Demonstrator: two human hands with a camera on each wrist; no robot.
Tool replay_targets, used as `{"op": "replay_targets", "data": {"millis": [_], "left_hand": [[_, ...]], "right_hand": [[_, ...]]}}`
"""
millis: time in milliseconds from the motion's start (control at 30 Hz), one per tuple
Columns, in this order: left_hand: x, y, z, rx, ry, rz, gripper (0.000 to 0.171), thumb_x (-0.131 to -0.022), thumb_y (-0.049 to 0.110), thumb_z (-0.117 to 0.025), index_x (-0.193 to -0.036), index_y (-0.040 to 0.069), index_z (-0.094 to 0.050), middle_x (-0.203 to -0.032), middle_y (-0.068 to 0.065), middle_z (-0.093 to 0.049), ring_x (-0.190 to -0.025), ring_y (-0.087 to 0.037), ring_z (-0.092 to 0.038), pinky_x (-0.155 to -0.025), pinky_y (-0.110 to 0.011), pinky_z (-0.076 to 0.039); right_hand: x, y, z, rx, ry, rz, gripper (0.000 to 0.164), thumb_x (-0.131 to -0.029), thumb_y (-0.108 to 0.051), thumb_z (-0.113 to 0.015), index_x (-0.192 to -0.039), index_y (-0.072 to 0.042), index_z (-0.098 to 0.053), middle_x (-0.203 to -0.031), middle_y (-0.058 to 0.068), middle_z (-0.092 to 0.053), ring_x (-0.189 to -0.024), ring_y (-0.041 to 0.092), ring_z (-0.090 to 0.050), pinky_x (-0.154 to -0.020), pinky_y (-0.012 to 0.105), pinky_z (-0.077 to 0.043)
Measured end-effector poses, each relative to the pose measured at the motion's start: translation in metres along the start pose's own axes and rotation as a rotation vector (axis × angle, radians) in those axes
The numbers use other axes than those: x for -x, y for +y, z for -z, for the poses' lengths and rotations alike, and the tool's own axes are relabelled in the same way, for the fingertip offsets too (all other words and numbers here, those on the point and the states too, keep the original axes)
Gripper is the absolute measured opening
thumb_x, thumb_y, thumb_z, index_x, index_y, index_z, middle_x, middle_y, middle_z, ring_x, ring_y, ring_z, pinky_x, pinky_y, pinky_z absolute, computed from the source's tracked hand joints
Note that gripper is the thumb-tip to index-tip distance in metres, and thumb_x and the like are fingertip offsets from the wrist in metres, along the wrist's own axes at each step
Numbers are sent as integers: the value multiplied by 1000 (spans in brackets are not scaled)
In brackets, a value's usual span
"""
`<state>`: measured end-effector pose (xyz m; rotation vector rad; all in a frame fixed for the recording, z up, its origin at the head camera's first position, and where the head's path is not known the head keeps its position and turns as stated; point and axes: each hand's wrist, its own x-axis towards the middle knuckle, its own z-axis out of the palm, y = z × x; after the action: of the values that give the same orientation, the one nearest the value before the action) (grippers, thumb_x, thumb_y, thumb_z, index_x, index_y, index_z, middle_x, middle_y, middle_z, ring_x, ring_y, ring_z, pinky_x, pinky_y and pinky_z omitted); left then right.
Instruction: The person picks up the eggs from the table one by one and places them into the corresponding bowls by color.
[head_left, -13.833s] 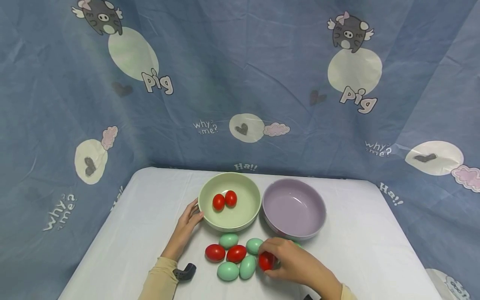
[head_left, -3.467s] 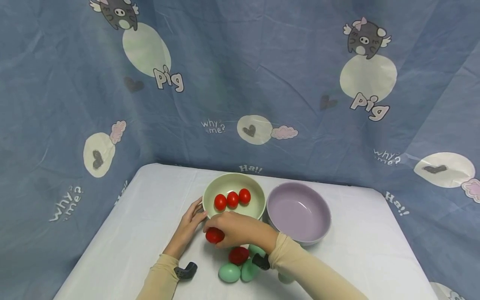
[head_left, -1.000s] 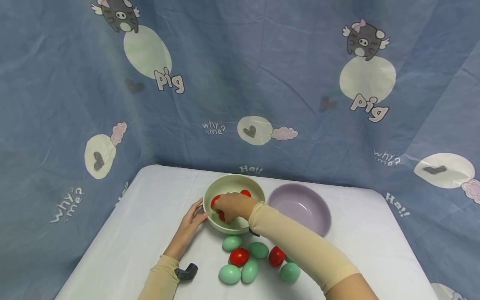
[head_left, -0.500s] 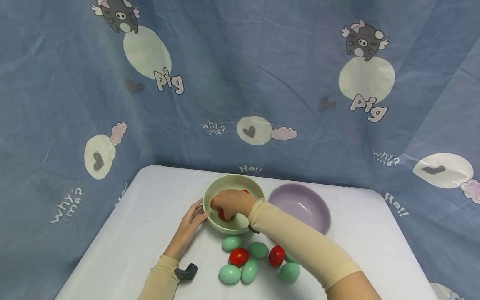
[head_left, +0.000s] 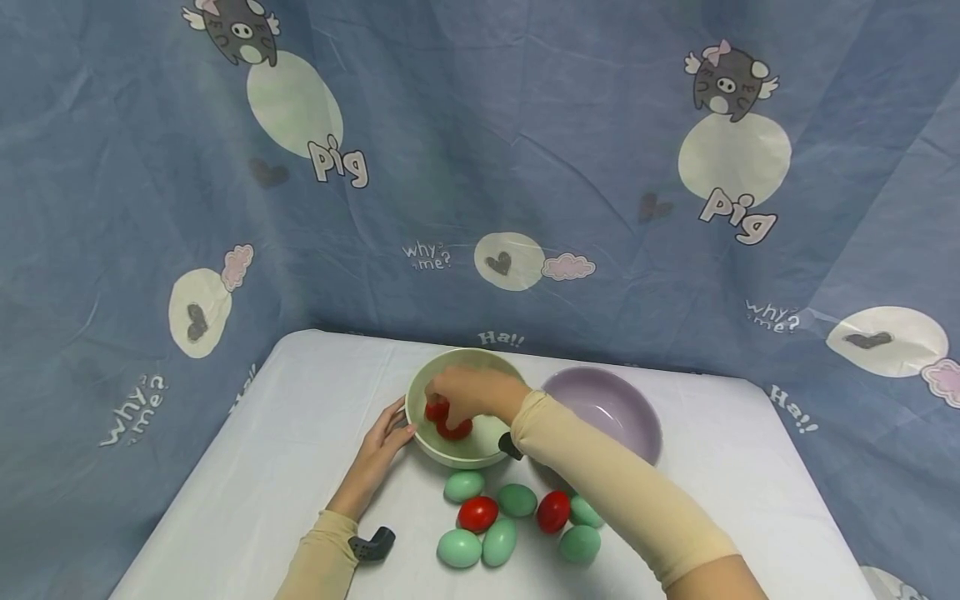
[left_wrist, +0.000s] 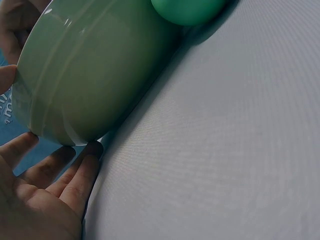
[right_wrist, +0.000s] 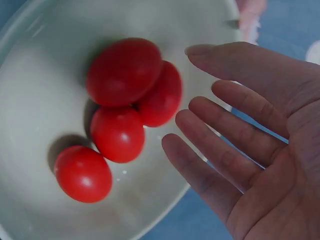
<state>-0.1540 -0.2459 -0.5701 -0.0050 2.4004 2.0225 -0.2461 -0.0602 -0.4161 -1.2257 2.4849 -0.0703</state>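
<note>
My left hand [head_left: 381,442] rests against the outer side of a pale green bowl [head_left: 491,458]; its fingers are spread and the thumb touches the rim. Over that same bowl hovers my right hand [head_left: 472,393], empty. In the right wrist view its fingers [right_wrist: 230,155] are stretched out, apart from several red eggs [right_wrist: 124,72] that lie in a cluster on the bowl's floor. One of these eggs leans on its neighbours. From the head view the right hand hides part of the cluster.
A purple bowl [head_left: 651,421] stands right beside the green one, partly behind my right sleeve. In front of the bowls, two red eggs [head_left: 477,514] and several green eggs [head_left: 460,548] lie on the white tabletop [head_left: 247,500]. A patterned blue cloth [head_left: 420,167] hangs behind.
My right hand carried a red egg into the green bowl, let go of it and has just risen off the eggs. The left hand stays at the bowl.
</note>
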Motion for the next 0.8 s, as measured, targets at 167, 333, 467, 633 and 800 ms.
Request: {"op": "replay_targets", "data": {"millis": [167, 333, 467, 633, 800], "left_hand": [[0, 0, -1, -6, -3, 0, 61, -106, 37, -58, -160, 24, -35, -161, -11, -47, -148, -32, -47, -122, -53, -39], [0, 0, -1, -9, 4, 12, 62, -105, 38, -58, -161, 24, -35, -161, -12, -46, -149, -33, -45, -122, -53, -39], [0, 0, 0, -1, -3, 19, 63, -105, 38, -59, -161, 25, -34, -162, -11, -45, -149, -31, -45, -122, -52, -39], [0, -1, 0, 4, -2, 21, 62, -105, 39, -59, -160, 26, -35, -162, -10, -46, -150, -30, -44, -123, -51, -39], [1, -1, 0, -2, -3, 19, 62, -105, 39, -59, -160, 26, -35, -161, -11, -46, -150, -31, -44, -124, -52, -37]], "right_hand": [[12, 1, 9, -8, 22, 23, 38, -83, -18, -83, -120, -19, -74, -117, 2, -76, -95, 12, -66, -77, 23, -57], [25, 1, 11, -31, 65, 96, 38, -85, -19, -84, -121, -15, -73, -116, 1, -77, -106, 17, -71, -91, 26, -57], [36, -2, 7, -76, 99, 168, 37, -85, -18, -84, -121, -14, -73, -113, 0, -78, -107, 19, -72, -93, 25, -57], [49, -8, -4, -73, 132, 211, 38, -87, -18, -81, -123, -15, -73, -116, -1, -77, -107, 16, -71, -93, 20, -56], [63, -13, -14, -83, 111, 219, 41, -87, -20, -82, -126, -13, -71, -119, -1, -76, -109, 15, -69, -97, 19, -55]]}}
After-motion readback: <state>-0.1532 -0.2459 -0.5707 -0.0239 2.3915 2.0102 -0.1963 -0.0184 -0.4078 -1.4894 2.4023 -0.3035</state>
